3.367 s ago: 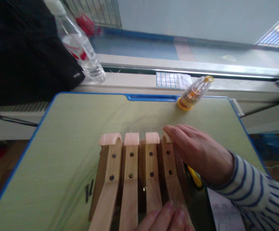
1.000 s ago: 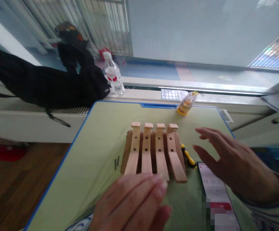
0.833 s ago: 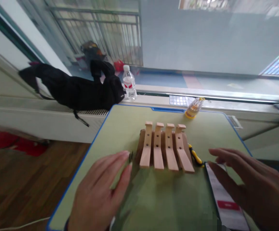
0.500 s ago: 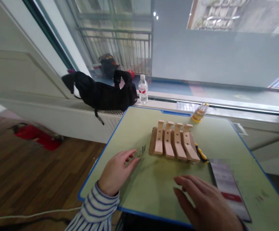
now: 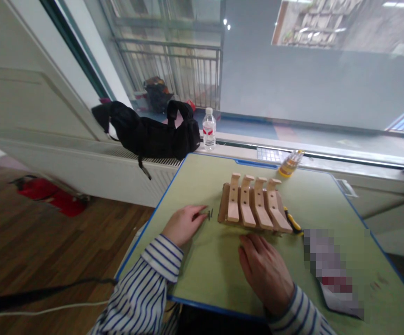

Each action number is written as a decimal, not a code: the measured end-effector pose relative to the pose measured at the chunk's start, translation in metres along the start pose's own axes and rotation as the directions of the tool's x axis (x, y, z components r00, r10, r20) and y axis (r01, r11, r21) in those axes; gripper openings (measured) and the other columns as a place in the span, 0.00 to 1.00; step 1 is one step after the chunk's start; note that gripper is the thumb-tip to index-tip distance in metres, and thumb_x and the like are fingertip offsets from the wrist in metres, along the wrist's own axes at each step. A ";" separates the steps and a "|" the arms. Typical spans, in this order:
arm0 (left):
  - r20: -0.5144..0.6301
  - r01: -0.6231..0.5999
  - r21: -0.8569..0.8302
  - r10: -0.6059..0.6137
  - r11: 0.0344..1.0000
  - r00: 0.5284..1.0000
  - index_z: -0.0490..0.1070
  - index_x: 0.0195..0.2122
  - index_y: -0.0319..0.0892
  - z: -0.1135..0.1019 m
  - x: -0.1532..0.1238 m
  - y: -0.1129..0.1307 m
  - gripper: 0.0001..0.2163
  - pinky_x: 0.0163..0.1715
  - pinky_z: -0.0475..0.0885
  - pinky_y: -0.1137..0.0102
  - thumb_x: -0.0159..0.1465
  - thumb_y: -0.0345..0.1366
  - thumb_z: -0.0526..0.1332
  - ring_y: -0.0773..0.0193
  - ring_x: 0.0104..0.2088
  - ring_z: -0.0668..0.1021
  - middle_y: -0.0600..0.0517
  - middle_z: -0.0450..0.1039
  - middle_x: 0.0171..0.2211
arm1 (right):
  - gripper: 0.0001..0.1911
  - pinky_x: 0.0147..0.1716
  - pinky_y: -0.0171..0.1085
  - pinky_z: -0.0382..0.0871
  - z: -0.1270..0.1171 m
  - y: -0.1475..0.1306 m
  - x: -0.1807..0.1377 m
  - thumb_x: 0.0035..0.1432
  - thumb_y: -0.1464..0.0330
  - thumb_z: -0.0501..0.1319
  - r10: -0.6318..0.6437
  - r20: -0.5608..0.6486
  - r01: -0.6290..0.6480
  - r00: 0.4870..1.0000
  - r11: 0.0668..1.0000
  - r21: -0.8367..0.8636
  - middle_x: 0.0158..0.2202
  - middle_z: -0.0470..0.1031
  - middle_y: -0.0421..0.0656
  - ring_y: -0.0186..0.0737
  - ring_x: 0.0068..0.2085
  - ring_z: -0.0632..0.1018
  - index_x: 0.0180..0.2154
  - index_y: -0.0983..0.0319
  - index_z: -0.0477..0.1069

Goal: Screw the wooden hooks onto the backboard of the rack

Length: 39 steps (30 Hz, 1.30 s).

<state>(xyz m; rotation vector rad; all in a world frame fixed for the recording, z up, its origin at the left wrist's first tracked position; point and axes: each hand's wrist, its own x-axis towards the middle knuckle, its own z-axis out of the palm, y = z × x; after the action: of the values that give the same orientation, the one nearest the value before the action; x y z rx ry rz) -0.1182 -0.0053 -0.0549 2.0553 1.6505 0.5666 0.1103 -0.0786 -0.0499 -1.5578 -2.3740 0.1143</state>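
My left hand (image 5: 182, 224) reaches over the left part of the table, thumb and fingertips slightly apart, right beside two small dark screws (image 5: 210, 214). Whether a fingertip touches a screw is too small to tell. My right hand (image 5: 265, 269) rests low over the table with its fingers curled together; what they hold, if anything, is hidden. Just beyond it lies a brown board (image 5: 224, 204) bearing several bent pale wooden hooks (image 5: 234, 197), each with dark holes along it. A tool with yellow-and-black handles (image 5: 293, 222) lies at the board's right side.
At the table's far edge stands a clear-and-yellow bottle (image 5: 290, 164). A partly blurred grey packet (image 5: 334, 279) lies at the right. Behind are a water bottle (image 5: 208, 129) and a black bag (image 5: 153, 135) on the sill. A red fire extinguisher (image 5: 50, 195) lies on the floor.
My left hand has moved forward to the screws. My right hand has moved forward and left toward the board, and its fingers have curled in.
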 end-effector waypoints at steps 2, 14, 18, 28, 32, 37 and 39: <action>0.028 -0.027 -0.020 0.028 0.999 0.999 0.70 0.49 0.43 0.002 0.004 -0.001 0.18 0.46 0.67 0.68 0.63 0.43 0.51 0.60 0.45 0.74 0.48 0.73 0.46 | 0.13 0.45 0.39 0.66 0.000 -0.004 0.002 0.58 0.74 0.51 0.004 0.016 -0.004 1.000 1.000 0.002 0.37 0.73 0.46 0.40 0.43 0.73 0.44 0.62 0.68; 0.128 -0.157 -0.080 0.167 0.984 0.978 0.72 0.47 0.44 -0.007 0.011 -0.009 0.15 0.45 0.67 0.70 0.63 0.38 0.53 0.62 0.43 0.75 0.51 0.75 0.43 | 0.17 0.41 0.38 0.68 0.003 -0.035 0.022 0.60 0.71 0.48 0.015 0.100 -0.012 0.995 0.999 -0.031 0.40 0.74 0.47 0.40 0.41 0.75 0.49 0.62 0.65; 0.126 -0.170 -0.075 0.178 0.983 0.976 0.73 0.46 0.45 -0.005 0.012 -0.010 0.14 0.44 0.67 0.71 0.62 0.39 0.53 0.62 0.42 0.75 0.51 0.75 0.42 | 0.17 0.39 0.37 0.69 0.004 -0.038 0.024 0.60 0.71 0.49 0.022 0.137 -0.017 0.990 0.999 -0.039 0.40 0.74 0.47 0.40 0.41 0.75 0.50 0.61 0.64; 0.142 -0.201 -0.056 0.207 0.978 0.968 0.74 0.35 0.42 -0.010 0.003 -0.011 0.09 0.39 0.66 0.72 0.61 0.36 0.55 0.64 0.36 0.73 0.51 0.72 0.34 | 0.18 0.43 0.38 0.68 0.006 -0.029 0.016 0.59 0.72 0.50 -0.054 0.097 0.055 0.994 0.998 -0.007 0.41 0.73 0.47 0.41 0.43 0.74 0.50 0.62 0.65; 0.174 -0.223 -0.057 0.230 0.973 0.958 0.72 0.32 0.41 -0.012 -0.001 -0.010 0.08 0.38 0.66 0.71 0.62 0.35 0.55 0.65 0.35 0.72 0.51 0.71 0.33 | 0.18 0.44 0.40 0.68 0.005 -0.025 0.012 0.58 0.73 0.51 -0.064 0.072 0.062 0.995 0.998 0.030 0.42 0.73 0.47 0.41 0.44 0.73 0.50 0.62 0.64; 0.213 -0.226 -0.098 0.242 0.969 0.947 0.71 0.32 0.40 -0.016 -0.013 0.001 0.08 0.36 0.66 0.73 0.62 0.36 0.55 0.66 0.34 0.73 0.52 0.72 0.31 | 0.16 0.44 0.39 0.68 0.002 -0.021 0.005 0.58 0.73 0.51 -0.026 0.026 0.021 0.999 0.982 0.188 0.42 0.73 0.47 0.40 0.43 0.74 0.48 0.63 0.65; 0.231 -0.182 -0.151 0.213 0.972 0.949 0.71 0.33 0.40 -0.019 -0.019 0.010 0.09 0.33 0.66 0.74 0.63 0.38 0.54 0.68 0.31 0.73 0.53 0.72 0.30 | 0.14 0.42 0.39 0.69 0.001 -0.019 0.002 0.58 0.72 0.52 0.012 -0.019 -0.007 1.000 0.964 0.265 0.41 0.73 0.46 0.39 0.41 0.75 0.47 0.62 0.65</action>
<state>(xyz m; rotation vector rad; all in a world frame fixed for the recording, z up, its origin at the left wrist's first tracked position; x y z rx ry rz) -0.1248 -0.0244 -0.0341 2.1138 1.2450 0.4482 0.0924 -0.0840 -0.0465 -1.4357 -2.2276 0.3984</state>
